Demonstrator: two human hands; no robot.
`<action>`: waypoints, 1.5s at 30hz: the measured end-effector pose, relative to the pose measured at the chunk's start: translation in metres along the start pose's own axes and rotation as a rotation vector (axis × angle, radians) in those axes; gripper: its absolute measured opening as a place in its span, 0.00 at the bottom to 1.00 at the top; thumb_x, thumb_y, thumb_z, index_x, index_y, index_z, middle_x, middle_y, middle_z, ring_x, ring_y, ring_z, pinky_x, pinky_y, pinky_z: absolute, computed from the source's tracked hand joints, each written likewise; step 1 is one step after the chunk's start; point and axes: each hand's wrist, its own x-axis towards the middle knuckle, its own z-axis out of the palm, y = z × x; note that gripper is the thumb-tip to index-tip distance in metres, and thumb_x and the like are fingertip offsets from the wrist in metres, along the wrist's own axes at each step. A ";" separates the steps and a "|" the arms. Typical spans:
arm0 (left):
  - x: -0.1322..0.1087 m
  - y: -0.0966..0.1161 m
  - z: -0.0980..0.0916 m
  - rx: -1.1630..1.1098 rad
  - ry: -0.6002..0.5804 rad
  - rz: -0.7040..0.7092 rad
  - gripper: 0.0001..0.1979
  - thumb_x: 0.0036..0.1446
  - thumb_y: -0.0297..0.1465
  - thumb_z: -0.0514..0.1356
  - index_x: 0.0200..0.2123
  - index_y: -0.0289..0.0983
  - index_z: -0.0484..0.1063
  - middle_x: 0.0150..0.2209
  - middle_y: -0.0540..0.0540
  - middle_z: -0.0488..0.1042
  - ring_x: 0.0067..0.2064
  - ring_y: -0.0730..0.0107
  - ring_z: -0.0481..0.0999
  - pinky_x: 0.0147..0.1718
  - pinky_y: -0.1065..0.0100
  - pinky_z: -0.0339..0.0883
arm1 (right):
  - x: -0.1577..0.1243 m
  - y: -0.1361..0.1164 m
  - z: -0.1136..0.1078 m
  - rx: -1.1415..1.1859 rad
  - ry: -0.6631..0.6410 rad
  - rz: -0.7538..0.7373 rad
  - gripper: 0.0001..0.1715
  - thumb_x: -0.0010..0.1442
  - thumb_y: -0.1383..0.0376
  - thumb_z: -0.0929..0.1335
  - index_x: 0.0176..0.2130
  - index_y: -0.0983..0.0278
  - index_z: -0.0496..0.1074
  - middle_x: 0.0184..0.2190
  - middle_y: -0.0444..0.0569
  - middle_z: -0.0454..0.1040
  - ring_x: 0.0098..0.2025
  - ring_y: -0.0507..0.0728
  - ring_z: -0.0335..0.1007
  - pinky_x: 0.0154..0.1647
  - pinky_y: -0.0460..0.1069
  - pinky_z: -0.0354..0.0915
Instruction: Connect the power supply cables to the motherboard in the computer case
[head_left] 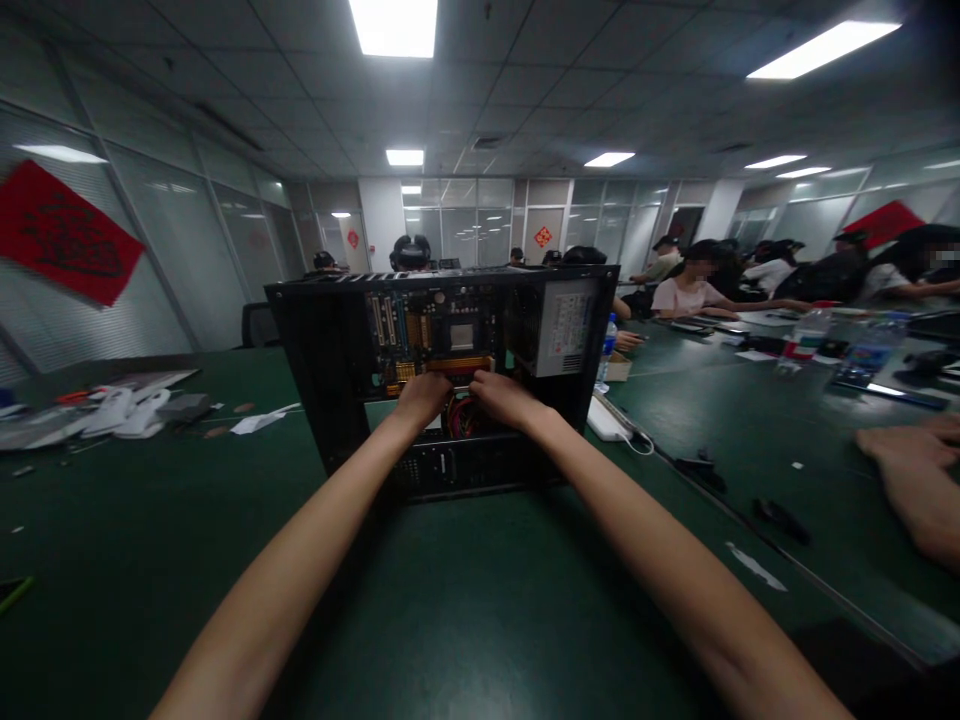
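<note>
The left hand (424,398) and right hand (504,396) meet nearly together at the lower edge of a dark circuit board (439,302); I can't tell whether either grip is closed. Around them, an open black metal computer case (321,365) stands on the green desk (480,600).

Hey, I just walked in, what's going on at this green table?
A person's left hand and right hand are inside an open black computer case standing on the green table. They are close together near the lower part of a circuit board, by some cables; whether they grip anything is hard to tell. A power supply sits to the board's right.
</note>
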 end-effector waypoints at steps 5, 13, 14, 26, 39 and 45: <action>0.000 0.000 0.002 0.005 0.010 -0.004 0.17 0.66 0.28 0.51 0.47 0.33 0.79 0.48 0.31 0.79 0.48 0.50 0.80 0.46 0.57 0.73 | 0.012 0.004 0.003 -0.138 0.002 -0.112 0.15 0.71 0.70 0.59 0.49 0.71 0.72 0.48 0.59 0.70 0.48 0.58 0.68 0.43 0.49 0.63; -0.003 0.003 -0.002 0.003 0.015 -0.012 0.16 0.66 0.27 0.52 0.48 0.33 0.79 0.48 0.30 0.79 0.49 0.48 0.80 0.46 0.56 0.73 | 0.016 0.000 0.006 -0.249 -0.005 -0.193 0.19 0.71 0.72 0.57 0.48 0.74 0.75 0.45 0.62 0.71 0.49 0.62 0.68 0.47 0.53 0.63; -0.003 0.003 -0.002 0.001 0.015 -0.012 0.17 0.66 0.27 0.52 0.48 0.33 0.79 0.47 0.30 0.79 0.49 0.47 0.80 0.46 0.55 0.73 | 0.015 0.000 0.007 -0.239 -0.003 -0.187 0.19 0.71 0.72 0.58 0.48 0.74 0.75 0.45 0.62 0.71 0.49 0.61 0.68 0.47 0.53 0.63; 0.000 0.002 0.000 -0.001 0.021 0.002 0.17 0.67 0.28 0.52 0.48 0.33 0.79 0.47 0.31 0.79 0.50 0.49 0.80 0.46 0.57 0.73 | 0.017 0.005 0.010 -0.220 0.014 -0.163 0.15 0.71 0.71 0.59 0.49 0.72 0.71 0.47 0.60 0.71 0.50 0.60 0.68 0.47 0.51 0.64; -0.003 0.001 -0.001 0.006 0.025 -0.001 0.17 0.67 0.28 0.51 0.48 0.33 0.79 0.48 0.32 0.79 0.50 0.49 0.79 0.46 0.59 0.73 | 0.019 0.006 0.012 -0.236 0.006 -0.176 0.16 0.71 0.72 0.57 0.50 0.72 0.69 0.48 0.60 0.70 0.48 0.60 0.69 0.43 0.50 0.64; 0.000 -0.003 0.002 -0.002 0.033 0.013 0.17 0.67 0.30 0.52 0.48 0.33 0.79 0.47 0.32 0.79 0.48 0.50 0.80 0.45 0.59 0.73 | 0.020 0.003 0.010 -0.218 -0.007 -0.181 0.17 0.71 0.72 0.56 0.51 0.72 0.69 0.48 0.60 0.71 0.49 0.60 0.70 0.43 0.50 0.64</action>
